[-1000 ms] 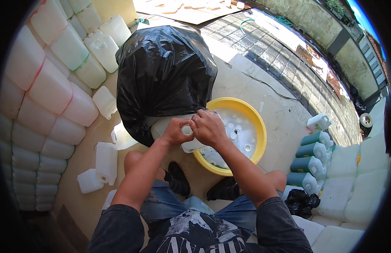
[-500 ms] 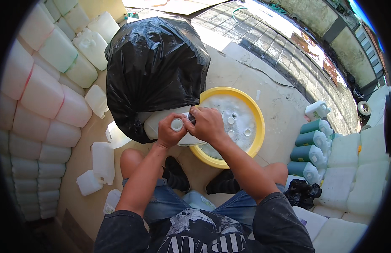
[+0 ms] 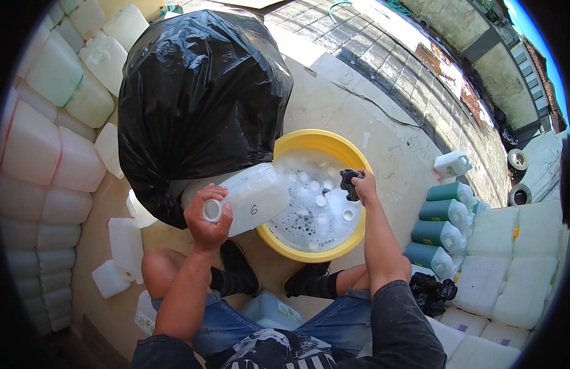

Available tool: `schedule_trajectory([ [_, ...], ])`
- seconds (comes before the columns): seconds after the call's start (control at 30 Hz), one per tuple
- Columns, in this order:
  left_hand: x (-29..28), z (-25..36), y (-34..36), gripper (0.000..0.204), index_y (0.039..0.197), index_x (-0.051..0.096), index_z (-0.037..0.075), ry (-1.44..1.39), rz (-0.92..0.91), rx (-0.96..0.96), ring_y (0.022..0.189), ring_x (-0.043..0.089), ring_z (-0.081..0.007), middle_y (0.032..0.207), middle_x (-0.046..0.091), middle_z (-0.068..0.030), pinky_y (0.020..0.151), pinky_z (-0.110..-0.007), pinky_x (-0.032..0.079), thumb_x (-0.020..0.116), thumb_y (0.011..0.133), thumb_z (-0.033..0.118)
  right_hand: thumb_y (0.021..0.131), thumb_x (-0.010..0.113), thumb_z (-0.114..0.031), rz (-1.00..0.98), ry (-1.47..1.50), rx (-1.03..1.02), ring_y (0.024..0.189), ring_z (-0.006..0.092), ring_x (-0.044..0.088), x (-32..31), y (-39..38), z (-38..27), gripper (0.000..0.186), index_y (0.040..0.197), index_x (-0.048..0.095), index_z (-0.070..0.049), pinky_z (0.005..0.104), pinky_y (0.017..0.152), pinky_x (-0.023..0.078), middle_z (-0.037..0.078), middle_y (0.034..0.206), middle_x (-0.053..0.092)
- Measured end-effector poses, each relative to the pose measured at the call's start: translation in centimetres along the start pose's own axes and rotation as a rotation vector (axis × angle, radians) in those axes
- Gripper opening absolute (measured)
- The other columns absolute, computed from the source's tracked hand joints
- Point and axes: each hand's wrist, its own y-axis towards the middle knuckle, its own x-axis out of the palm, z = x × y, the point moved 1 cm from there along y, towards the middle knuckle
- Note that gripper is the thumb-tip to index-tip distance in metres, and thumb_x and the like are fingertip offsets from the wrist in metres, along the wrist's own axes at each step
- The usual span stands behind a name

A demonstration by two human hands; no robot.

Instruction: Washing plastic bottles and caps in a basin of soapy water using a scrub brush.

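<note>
My left hand (image 3: 205,215) is wrapped round the neck end of a translucent white jerrycan (image 3: 258,197), its round uncapped mouth showing by the thumb. The can lies tilted, its body reaching over the left rim of a yellow basin (image 3: 322,140). In the basin are foamy water and several white caps (image 3: 348,215). Over the basin's right side, my right hand (image 3: 366,186) pinches a crumpled dark cloth (image 3: 349,184), apart from the can. Behind the can stands a big, full black plastic bag (image 3: 205,92).
Stacked white jerrycans (image 3: 70,157) wall the left side; loose ones (image 3: 125,246) lie on the floor. At right are green-filled jerrycans (image 3: 435,230), a small black bag (image 3: 429,292) and more white cans (image 3: 481,270). Another can (image 3: 275,310) stands between my legs.
My right hand has moved away from the can's mouth to the right, with the dark cloth in it. My left hand has shifted left and lower, and more of the can's side shows.
</note>
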Motion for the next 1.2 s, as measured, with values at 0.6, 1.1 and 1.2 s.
schedule_trajectory([
  [0.6,1.9,2.8,1.4,0.013,0.09,0.067,0.005,0.175,-0.065,0.053,0.083,0.073,-0.0355,0.089,0.074,-0.0152,0.075,-0.04,0.058,0.069,0.078,0.007,0.087,0.068,0.0,-0.138,0.85,-0.201,0.086,0.015,0.07,5.5,-14.5,-10.1,0.026,0.112,0.07,0.003,0.0275,0.084,0.056,0.008,0.101,0.073],
  [1.1,-0.6,1.1,-1.2,0.01,0.086,0.072,0.0,0.138,0.116,0.121,0.078,0.071,-0.0308,0.083,0.071,-0.014,0.074,-0.036,0.055,0.066,0.078,-0.001,0.091,0.072,-0.011,-0.292,0.12,-0.841,0.125,0.0335,0.059,10.7,-23.2,-20.0,0.043,0.133,0.068,-0.009,0.0414,0.109,0.045,0.013,0.133,0.065],
  [1.2,-0.4,0.5,-1.7,0.011,0.086,0.072,0.001,0.12,0.199,0.098,0.078,0.071,-0.03,0.082,0.071,-0.0136,0.074,-0.036,0.055,0.066,0.078,-0.002,0.088,0.075,-0.014,-0.124,-0.053,-1.145,0.123,0.0326,0.056,12.5,-24.4,-21.4,0.045,0.133,0.069,-0.011,0.0427,0.11,0.041,0.011,0.135,0.064],
])
